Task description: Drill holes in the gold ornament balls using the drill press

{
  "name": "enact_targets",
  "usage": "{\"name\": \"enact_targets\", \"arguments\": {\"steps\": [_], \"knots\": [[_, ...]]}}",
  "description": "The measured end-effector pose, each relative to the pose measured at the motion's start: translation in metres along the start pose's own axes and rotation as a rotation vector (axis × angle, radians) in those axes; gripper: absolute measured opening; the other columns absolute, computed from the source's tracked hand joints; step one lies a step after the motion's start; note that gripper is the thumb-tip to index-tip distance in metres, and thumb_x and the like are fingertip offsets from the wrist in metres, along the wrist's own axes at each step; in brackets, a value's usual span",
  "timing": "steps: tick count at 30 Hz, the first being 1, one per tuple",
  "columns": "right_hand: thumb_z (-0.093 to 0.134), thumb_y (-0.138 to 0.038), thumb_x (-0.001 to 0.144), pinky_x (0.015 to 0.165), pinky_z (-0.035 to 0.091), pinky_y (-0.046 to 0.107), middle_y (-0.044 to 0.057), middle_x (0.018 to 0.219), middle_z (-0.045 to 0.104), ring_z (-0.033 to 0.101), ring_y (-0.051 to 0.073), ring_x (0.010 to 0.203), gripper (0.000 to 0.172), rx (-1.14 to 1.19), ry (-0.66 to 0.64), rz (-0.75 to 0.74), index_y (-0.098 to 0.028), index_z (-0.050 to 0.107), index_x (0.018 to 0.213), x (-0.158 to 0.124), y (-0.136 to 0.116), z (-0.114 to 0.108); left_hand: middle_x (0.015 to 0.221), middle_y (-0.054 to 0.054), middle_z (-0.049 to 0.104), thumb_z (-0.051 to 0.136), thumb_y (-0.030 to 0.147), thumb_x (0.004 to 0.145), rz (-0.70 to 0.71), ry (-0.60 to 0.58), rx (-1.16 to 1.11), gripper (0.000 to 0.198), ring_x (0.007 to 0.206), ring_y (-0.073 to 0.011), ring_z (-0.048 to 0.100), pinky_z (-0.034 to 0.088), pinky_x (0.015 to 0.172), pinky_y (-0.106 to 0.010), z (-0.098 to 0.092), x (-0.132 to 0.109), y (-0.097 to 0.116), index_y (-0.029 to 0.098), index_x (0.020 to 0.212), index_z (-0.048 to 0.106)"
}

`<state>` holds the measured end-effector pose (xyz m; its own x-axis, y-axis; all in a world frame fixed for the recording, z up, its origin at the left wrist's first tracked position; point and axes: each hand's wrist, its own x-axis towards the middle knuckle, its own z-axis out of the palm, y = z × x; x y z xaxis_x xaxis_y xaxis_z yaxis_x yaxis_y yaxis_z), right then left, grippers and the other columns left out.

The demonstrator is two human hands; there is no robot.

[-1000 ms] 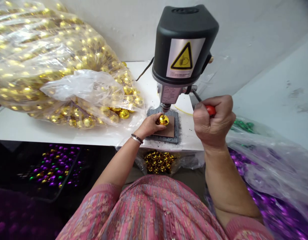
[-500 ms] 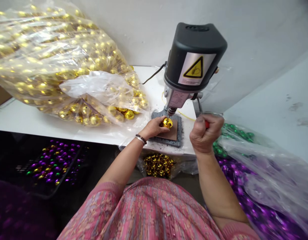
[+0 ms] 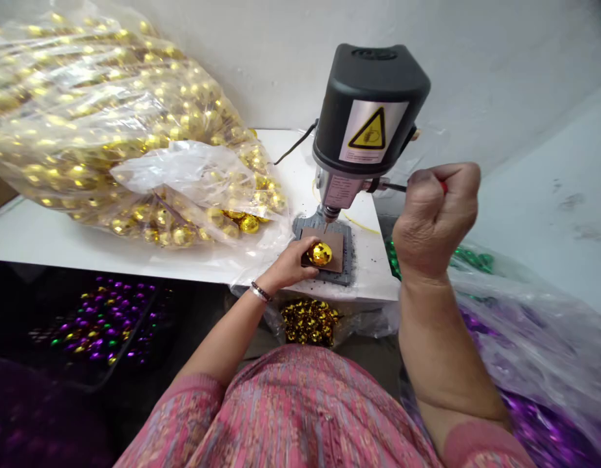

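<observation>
My left hand [image 3: 291, 263] grips a shiny gold ball [image 3: 320, 254] between thumb and fingers, low over a brown board [image 3: 336, 242] on the grey base [image 3: 347, 270] of a small drill press [image 3: 371, 117]. The drill bit [image 3: 326, 227] points down just behind the ball, apart from it. My right hand [image 3: 429, 218] is wrapped around the red-tipped feed lever [image 3: 395, 186] at the press's right side. Dark shavings lie around the base.
A big clear bag [image 3: 149, 110] of gold balls covers the left of the white table [image 3: 86, 244]. Beneath the front edge sits a bag of gold balls [image 3: 310, 322]. Dark crates with purple balls [image 3: 115, 312] stand low left. Bags with green and purple balls [image 3: 548, 416] are at right.
My right hand has swung up and to the right with the lever, and the bit has risen off the ball. My left hand has drawn the ball toward me.
</observation>
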<state>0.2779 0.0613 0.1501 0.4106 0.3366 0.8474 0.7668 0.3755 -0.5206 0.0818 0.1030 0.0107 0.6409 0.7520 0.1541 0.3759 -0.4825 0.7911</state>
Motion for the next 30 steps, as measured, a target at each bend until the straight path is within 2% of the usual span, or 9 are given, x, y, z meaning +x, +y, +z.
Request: {"name": "enact_targets", "arguments": {"steps": [3,7,9,11,14,19,23,27,30], "knots": [[0.049,-0.033,0.095,0.065,0.039,0.022,-0.005,0.069,0.047,0.046,0.005,0.064,0.023,0.012,-0.004,-0.014,-0.018,0.046,0.078,-0.004,0.003,0.000,0.137,-0.010,0.068,0.070,0.020,0.078,0.015,0.018,0.018,0.059,0.123,-0.0240,0.065,0.052,0.109,-0.040,-0.012,-0.024,-0.010,0.019,0.136,0.062],[0.050,-0.033,0.095,0.065,0.039,0.023,-0.004,0.070,0.046,0.046,0.006,0.065,0.022,0.025,-0.003,-0.016,-0.018,0.046,0.078,-0.006,0.004,0.000,0.119,-0.010,0.075,0.053,0.013,0.088,-0.187,0.332,0.251,0.038,0.110,-0.0220,0.070,0.055,0.103,-0.039,-0.048,-0.025,-0.028,0.017,0.121,0.070],[0.050,-0.033,0.094,0.065,0.040,0.023,-0.004,0.069,0.046,0.046,0.006,0.066,0.022,0.026,0.000,-0.016,-0.018,0.047,0.078,-0.006,0.003,-0.001,0.122,-0.014,0.073,0.049,0.008,0.088,-0.326,0.454,0.457,0.038,0.117,-0.0255,0.067,0.052,0.106,-0.040,-0.067,-0.013,-0.035,0.014,0.118,0.071],[0.051,-0.033,0.093,0.065,0.040,0.024,-0.004,0.069,0.047,0.047,0.006,0.065,0.021,0.033,-0.001,-0.009,-0.018,0.047,0.078,-0.006,0.001,-0.001,0.128,-0.019,0.070,0.050,0.009,0.089,-0.484,0.443,0.626,0.037,0.121,-0.0309,0.064,0.051,0.104,-0.043,-0.081,0.001,-0.039,0.012,0.119,0.070],[0.052,-0.031,0.092,0.065,0.039,0.024,-0.003,0.070,0.050,0.047,0.007,0.064,0.019,0.041,-0.012,0.002,-0.018,0.048,0.078,-0.006,0.000,-0.002,0.133,-0.023,0.065,0.052,0.015,0.090,-0.644,0.364,0.796,0.036,0.119,-0.0372,0.062,0.050,0.100,-0.049,-0.085,0.013,-0.041,0.009,0.123,0.068],[0.050,-0.035,0.094,0.067,0.040,0.025,-0.002,0.072,0.049,0.045,0.008,0.067,0.021,0.030,-0.018,-0.004,-0.019,0.047,0.081,-0.009,0.002,-0.002,0.130,-0.024,0.063,0.058,0.021,0.088,-0.642,0.292,0.870,0.041,0.116,-0.0391,0.062,0.046,0.100,-0.052,-0.078,0.011,-0.041,0.012,0.128,0.065],[0.050,-0.037,0.095,0.062,0.039,0.024,-0.003,0.068,0.047,0.043,0.007,0.063,0.023,0.020,-0.005,-0.021,-0.019,0.047,0.080,-0.009,0.003,-0.002,0.126,-0.021,0.065,0.070,0.023,0.079,-0.493,0.258,0.641,0.048,0.112,-0.0349,0.063,0.051,0.095,-0.046,-0.080,0.001,-0.036,0.015,0.126,0.064],[0.050,-0.035,0.095,0.060,0.041,0.023,-0.003,0.068,0.048,0.045,0.007,0.062,0.022,0.035,0.000,-0.034,-0.020,0.048,0.080,-0.010,0.002,-0.001,0.116,-0.011,0.071,0.072,0.033,0.080,-0.261,0.220,-0.012,0.051,0.102,-0.0229,0.067,0.055,0.090,-0.036,-0.066,-0.010,-0.027,0.018,0.126,0.060],[0.048,-0.036,0.097,0.061,0.043,0.023,-0.003,0.071,0.051,0.047,0.007,0.063,0.023,0.048,0.006,-0.042,-0.020,0.049,0.081,-0.010,0.002,0.000,0.112,-0.009,0.072,0.072,0.041,0.078,-0.212,0.146,-0.428,0.055,0.098,-0.0199,0.067,0.056,0.086,-0.034,-0.046,-0.012,-0.023,0.018,0.126,0.056]]}}
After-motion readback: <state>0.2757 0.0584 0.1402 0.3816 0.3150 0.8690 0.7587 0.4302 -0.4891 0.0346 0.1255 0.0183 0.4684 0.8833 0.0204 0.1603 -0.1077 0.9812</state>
